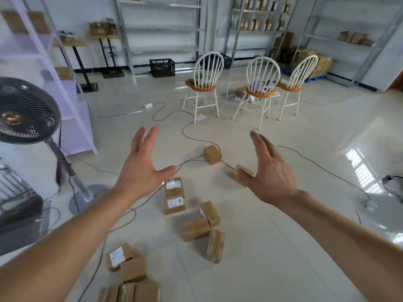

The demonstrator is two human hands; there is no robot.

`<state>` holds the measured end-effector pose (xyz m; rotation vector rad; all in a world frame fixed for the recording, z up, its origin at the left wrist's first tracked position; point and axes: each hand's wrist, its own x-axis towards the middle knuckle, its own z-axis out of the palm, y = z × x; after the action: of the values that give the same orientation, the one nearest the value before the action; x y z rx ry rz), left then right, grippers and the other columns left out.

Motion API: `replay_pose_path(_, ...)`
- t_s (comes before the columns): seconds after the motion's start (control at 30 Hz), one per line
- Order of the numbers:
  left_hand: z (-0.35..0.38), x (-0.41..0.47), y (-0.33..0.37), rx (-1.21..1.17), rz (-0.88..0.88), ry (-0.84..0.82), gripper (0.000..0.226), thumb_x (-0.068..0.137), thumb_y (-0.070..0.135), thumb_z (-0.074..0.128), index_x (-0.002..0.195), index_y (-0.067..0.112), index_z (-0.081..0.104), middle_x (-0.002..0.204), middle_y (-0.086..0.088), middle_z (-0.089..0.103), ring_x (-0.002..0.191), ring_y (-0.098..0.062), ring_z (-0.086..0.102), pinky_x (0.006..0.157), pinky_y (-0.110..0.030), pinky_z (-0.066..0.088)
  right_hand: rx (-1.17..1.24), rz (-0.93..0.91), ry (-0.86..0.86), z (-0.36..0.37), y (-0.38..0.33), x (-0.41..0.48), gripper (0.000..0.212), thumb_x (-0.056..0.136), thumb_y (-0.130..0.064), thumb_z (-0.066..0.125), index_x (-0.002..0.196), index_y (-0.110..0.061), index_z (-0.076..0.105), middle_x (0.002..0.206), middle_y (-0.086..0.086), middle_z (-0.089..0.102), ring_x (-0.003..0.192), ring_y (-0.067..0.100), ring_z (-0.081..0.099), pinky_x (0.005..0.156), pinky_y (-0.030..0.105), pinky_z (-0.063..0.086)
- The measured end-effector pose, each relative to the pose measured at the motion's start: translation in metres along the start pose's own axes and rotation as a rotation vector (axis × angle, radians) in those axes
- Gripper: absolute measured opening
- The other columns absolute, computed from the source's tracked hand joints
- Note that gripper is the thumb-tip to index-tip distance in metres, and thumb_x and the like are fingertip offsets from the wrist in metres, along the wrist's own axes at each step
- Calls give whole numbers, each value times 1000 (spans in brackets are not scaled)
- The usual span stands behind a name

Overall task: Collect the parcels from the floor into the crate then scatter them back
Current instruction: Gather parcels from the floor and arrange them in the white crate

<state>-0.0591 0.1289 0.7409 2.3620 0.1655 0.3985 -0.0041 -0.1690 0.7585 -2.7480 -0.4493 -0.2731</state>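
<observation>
Parcels (175, 204), brown and taped, some white-labelled, below left hand (139, 168) and right hand (272, 173), both spread, empty.

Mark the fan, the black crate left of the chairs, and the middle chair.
fan (28, 105), head view, grille.
black crate (162, 67), head view, front wall.
middle chair (260, 94), head view, seat rim.

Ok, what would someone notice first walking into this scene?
Two open hands, the left hand and right hand, stretch forward mid-frame above brown taped parcels scattered on the tiled floor. Behind them stand three white spindle-back chairs, and a black pedestal fan fills the left edge.
</observation>
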Motion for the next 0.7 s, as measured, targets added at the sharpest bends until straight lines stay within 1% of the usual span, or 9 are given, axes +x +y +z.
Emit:
replay_pose_path(0.1, -26, -8, -25, 13, -47, 50, 108, 79, 31, 84, 160, 37, 12, 169, 5, 0, 150, -17, 26, 113, -32, 29, 26, -67, -31, 19, -33, 14, 99, 93, -50, 68, 164, -32, 1, 172, -3, 15, 150, 28, 35, 104, 48, 51)
replay_pose_path(0.2, -52, -20, -49, 59, -117, 86, 105, 80, 30, 84, 160, 34, 15, 169, 3, 4, 151, -14, 21, 111, -29, 26, 50, -140, -70, 38, -67, 30, 98, 93, -49, 68, 164, -32, 2, 172, -3, 15, 148, 29, 38, 103, 49, 52)
replay_pose_path(0.33, -85, -41, -79, 94, -218, 139, 109, 78, 34, 85, 160, 34, 13, 169, 2, 5, 153, -21, 21, 121, -43, 27, 110, -260, -114, 63, -109, 45, 97, 92, -49, 68, 164, -30, 6, 171, -1, 18, 145, 31, 41, 103, 49, 51)
replay_pose_path(0.4, -100, -56, -89, 124, -284, 178, 109, 78, 35, 84, 160, 34, 12, 168, 5, 5, 152, -20, 21, 120, -42, 28, 145, -320, -156, 76, -130, 50, 96, 93, -46, 68, 165, -30, 7, 171, -4, 17, 146, 27, 39, 102, 46, 48)
replay_pose_path(0.47, -109, -71, -93, 145, -332, 218, 108, 79, 35, 84, 160, 33, 13, 168, 7, 6, 149, -20, 27, 116, -40, 32, 137, -384, -183, 87, -147, 54, 95, 94, -46, 67, 165, -29, 6, 172, -4, 15, 145, 25, 41, 97, 41, 45)
replay_pose_path(0.53, -115, -87, -96, 177, -364, 260, 108, 79, 37, 84, 160, 34, 13, 168, 6, 7, 148, -20, 29, 116, -42, 35, 155, -445, -218, 97, -159, 57, 96, 94, -49, 67, 165, -31, 5, 172, -5, 13, 145, 25, 42, 93, 39, 47)
replay_pose_path(0.57, -116, -95, -98, 189, -386, 276, 108, 79, 37, 84, 160, 35, 13, 168, 6, 7, 148, -20, 29, 116, -41, 34, 177, -471, -237, 102, -163, 58, 97, 93, -49, 67, 165, -32, 4, 172, -6, 12, 147, 24, 39, 96, 41, 49)
replay_pose_path(0.63, -116, -110, -99, 200, -439, 292, 108, 79, 37, 84, 160, 36, 12, 168, 6, 5, 149, -21, 27, 114, -37, 31, 211, -508, -276, 109, -168, 59, 96, 93, -49, 65, 164, -35, 3, 173, -8, 10, 151, 22, 32, 101, 42, 47)
replay_pose_path(0.7, -112, -122, -97, 215, -477, 311, 108, 80, 38, 84, 160, 35, 12, 168, 6, 5, 148, -22, 29, 113, -37, 33, 242, -544, -300, 114, -171, 58, 94, 92, -48, 65, 164, -35, 4, 172, -9, 11, 152, 22, 30, 105, 44, 46)
